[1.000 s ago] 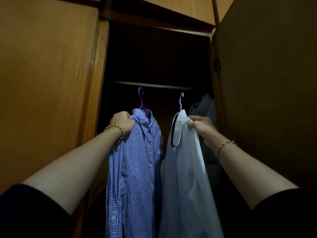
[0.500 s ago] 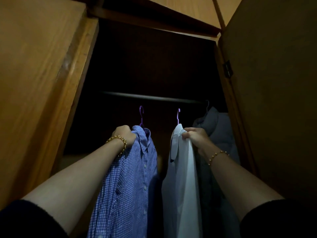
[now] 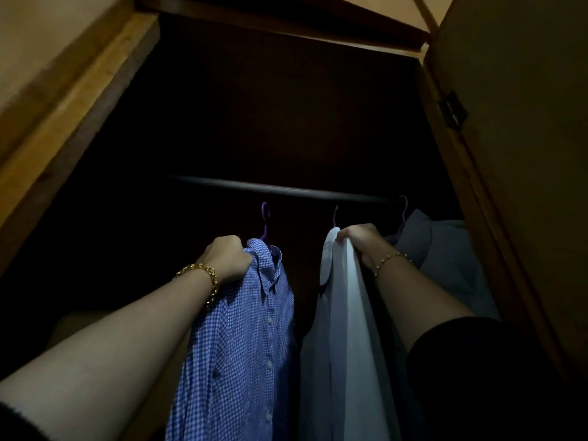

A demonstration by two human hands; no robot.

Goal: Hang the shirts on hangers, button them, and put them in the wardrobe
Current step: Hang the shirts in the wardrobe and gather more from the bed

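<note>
Blue checked shirt [image 3: 241, 338] hangs vertical, hanger hook [image 3: 265, 218] upward.

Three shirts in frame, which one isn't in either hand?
The grey shirt, far right. The left hand grips the blue checked shirt, the right hand grips the white shirt; nothing holds the grey one.

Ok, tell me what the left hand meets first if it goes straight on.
Probably the rail: the left hand, gripping the blue shirt, points up and inward, and the hook sits just below that rail. Depth is unclear.
</note>
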